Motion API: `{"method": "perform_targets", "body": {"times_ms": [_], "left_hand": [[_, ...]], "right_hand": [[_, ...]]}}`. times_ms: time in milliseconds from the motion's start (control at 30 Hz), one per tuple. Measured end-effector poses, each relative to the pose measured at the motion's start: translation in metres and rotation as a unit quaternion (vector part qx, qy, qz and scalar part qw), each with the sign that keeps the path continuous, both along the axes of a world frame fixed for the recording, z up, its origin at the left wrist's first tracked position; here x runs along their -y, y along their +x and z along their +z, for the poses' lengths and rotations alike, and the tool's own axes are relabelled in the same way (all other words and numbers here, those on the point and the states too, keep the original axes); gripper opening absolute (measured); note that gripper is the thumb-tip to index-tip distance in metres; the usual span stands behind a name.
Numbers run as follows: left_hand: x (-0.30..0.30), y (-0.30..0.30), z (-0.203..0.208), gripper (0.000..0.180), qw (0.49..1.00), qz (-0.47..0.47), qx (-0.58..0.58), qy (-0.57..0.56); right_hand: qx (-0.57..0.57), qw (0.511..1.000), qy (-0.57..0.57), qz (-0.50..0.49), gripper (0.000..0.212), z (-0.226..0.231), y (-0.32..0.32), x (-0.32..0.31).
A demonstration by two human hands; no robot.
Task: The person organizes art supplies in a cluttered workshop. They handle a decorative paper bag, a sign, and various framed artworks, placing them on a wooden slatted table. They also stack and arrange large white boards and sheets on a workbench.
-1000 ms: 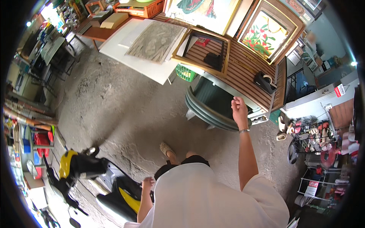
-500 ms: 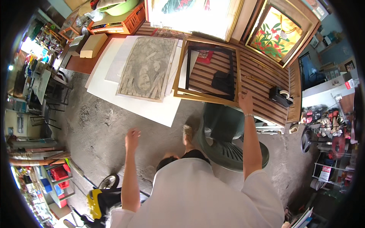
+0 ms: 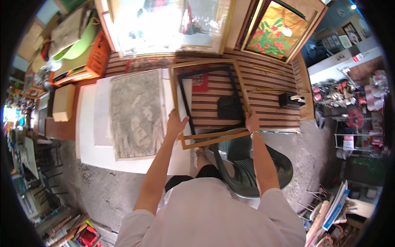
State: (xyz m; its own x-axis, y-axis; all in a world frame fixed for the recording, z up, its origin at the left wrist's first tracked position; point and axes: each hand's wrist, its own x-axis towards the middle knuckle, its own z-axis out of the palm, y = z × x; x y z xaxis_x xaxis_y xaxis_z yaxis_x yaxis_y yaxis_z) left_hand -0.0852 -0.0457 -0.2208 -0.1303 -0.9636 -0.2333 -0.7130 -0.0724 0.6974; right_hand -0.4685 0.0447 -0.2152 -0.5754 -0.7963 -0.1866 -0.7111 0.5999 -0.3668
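Note:
A gold picture frame (image 3: 216, 140) lies at a slant over the slatted tabletop, its near edge jutting past the table's front. My left hand (image 3: 177, 124) closes on the frame's left side, thumb uppermost. On its right side, near the corner, my right hand (image 3: 252, 122) grips it too. A thinner black frame (image 3: 235, 85) shows within the gold one. Through the opening appear a black piece (image 3: 229, 108), perhaps cloth, and a red item (image 3: 200, 82). Left of my left hand lies a grey pencil drawing (image 3: 138, 111) on large white sheets (image 3: 90, 127).
A dark green plastic chair (image 3: 275, 164) stands below the table's front edge. Glazed gold-framed pictures (image 3: 267, 37) lean at the back. A black tape dispenser (image 3: 288, 100) sits at right. An orange crate (image 3: 96, 55) and a cardboard box (image 3: 63, 103) stand at left.
My left hand has come up from over the floor and taken hold of the frame's left side. The right hand stays on the right side. The view has moved closer to the table.

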Motion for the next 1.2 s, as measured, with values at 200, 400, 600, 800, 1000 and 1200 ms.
{"method": "perform_targets", "body": {"times_ms": [200, 400, 600, 800, 1000, 1200], "left_hand": [[0.005, -0.004, -0.013, 0.078, 0.989, 0.084, -0.068, 0.102], [0.002, -0.001, -0.008, 0.044, 0.986, 0.101, -0.113, 0.075], [0.000, -0.006, -0.007, 0.035, 0.985, 0.130, -0.090, 0.077], [0.002, -0.002, -0.010, 0.033, 0.977, 0.148, -0.090, 0.125], [-0.001, 0.002, -0.013, 0.036, 0.976, 0.138, -0.126, 0.109], [-0.002, 0.006, -0.019, 0.042, 0.985, 0.117, -0.090, 0.090]], "right_hand": [[0.095, 0.990, -0.077, -0.073, 0.056, -0.002, -0.053, 0.017], [-0.080, 0.972, 0.029, -0.218, 0.077, -0.030, -0.132, 0.111], [-0.097, 0.973, 0.038, -0.208, 0.075, -0.037, -0.152, 0.190], [-0.100, 0.981, -0.068, -0.150, 0.067, -0.047, -0.188, 0.243], [-0.233, 0.971, -0.043, 0.020, 0.070, -0.032, -0.255, 0.223], [-0.160, 0.956, 0.004, 0.247, 0.044, -0.013, -0.319, 0.237]]}}
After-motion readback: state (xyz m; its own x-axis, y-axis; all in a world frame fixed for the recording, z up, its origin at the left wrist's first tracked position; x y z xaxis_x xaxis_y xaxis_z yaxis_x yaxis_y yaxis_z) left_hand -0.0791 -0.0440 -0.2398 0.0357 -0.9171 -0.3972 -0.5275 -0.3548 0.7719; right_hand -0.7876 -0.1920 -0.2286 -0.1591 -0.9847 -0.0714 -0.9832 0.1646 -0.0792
